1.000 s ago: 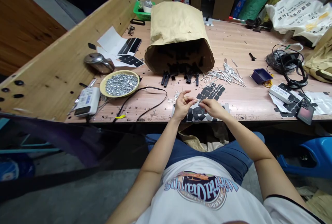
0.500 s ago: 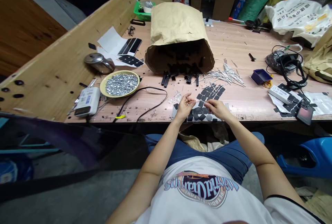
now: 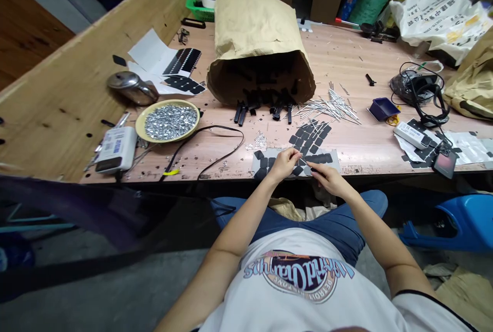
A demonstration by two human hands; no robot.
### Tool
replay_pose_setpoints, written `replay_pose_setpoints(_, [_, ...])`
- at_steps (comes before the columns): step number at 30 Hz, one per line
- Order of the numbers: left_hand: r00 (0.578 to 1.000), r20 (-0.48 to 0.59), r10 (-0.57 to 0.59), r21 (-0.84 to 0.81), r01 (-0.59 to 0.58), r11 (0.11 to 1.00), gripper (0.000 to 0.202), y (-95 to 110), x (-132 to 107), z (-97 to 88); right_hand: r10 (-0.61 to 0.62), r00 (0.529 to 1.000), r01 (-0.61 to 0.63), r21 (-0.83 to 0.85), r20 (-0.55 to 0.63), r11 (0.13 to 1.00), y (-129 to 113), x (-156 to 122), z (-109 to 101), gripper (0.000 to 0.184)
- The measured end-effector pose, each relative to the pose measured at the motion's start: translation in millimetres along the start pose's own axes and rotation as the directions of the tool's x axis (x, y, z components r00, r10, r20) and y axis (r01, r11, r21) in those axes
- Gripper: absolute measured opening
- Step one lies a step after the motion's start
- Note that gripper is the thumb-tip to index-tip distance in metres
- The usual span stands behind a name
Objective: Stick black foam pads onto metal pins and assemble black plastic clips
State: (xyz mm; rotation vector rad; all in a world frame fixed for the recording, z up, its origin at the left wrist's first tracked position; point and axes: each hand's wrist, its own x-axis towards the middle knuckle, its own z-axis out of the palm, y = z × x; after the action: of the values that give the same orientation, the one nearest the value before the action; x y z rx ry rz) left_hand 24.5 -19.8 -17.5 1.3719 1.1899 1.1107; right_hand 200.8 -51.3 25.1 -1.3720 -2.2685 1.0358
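Note:
Over the front edge of the table, my left hand (image 3: 283,166) pinches one end of a thin metal rod (image 3: 303,160). My right hand (image 3: 330,179) has its fingers closed at the rod's other end; a dark bit shows by those fingertips, too small to name. Beneath both hands lies a grey sheet (image 3: 334,157) with black rounded pads (image 3: 262,162) on it. More black pads (image 3: 308,137) are spread just behind. Past them a loose pile of thin metal rods (image 3: 335,108) lies on the tabletop, and small silvery pieces (image 3: 261,140) are scattered to the left.
A large paper sack (image 3: 258,24) lies with its mouth toward me, black plastic parts (image 3: 241,114) spilling out. At left stand a yellow bowl (image 3: 169,121) of small metal pieces, a white device (image 3: 116,150) and a metal pot (image 3: 131,87). A blue tray (image 3: 382,110) and headset (image 3: 433,109) sit right.
My hands have come closer together and lower, with the thin rod now visible between them. The left fingers have closed from a looser, spread pose. The whole view has shifted slightly.

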Motion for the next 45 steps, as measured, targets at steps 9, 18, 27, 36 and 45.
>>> replay_pose_setpoints(9, [0.988,-0.153,-0.028,-0.004,0.028,1.0,0.014,-3,0,-3.4,0.336,0.886,-0.454,-0.446,-0.32,0.772,25,-21,0,0.044])
replay_pose_setpoints(18, [0.969,-0.245,-0.027,-0.052,0.014,0.999,0.019,-1,-2,-17.4,0.29,0.892,-0.433,-0.475,-0.345,0.766,18,-14,27,0.045])
replay_pose_setpoints(27, [0.95,-0.313,0.014,-0.048,-0.03,0.998,0.026,2,-3,-29.6,0.438,0.845,-0.534,-0.435,-0.307,0.725,-3,-7,30,0.047])
replay_pose_setpoints(36, [0.944,-0.33,0.025,-0.021,-0.034,0.999,0.025,2,-4,-28.6,0.229,0.938,-0.309,-0.331,-0.259,0.892,-3,-6,53,0.043])
replay_pose_setpoints(45, [0.96,0.014,-0.279,-0.307,0.27,0.913,0.025,3,-6,5.4,-0.007,0.93,-0.066,-0.188,-0.366,0.98,-3,-13,43,0.046])
